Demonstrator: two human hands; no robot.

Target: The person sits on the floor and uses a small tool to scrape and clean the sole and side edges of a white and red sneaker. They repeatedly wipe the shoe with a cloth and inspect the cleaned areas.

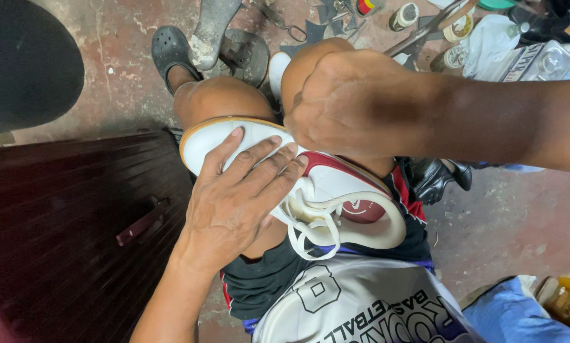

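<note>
A white sneaker [335, 184] with red panels, a tan sole edge and loose white laces lies on its side across my knees. My left hand [237, 197] lies flat on it, fingers spread over the toe part and laces, holding it down. My right hand [345, 101] is closed in a fist at the shoe's upper edge, near the toe; whatever it grips is hidden inside the fist.
A dark wooden box [75, 235] with a handle stands at my left. A black clog [170, 51] is on my foot by a metal shoe stand [228, 44]. Tins, scissors and scraps [424, 32] litter the concrete floor ahead. A black shoe [434, 178] lies to the right.
</note>
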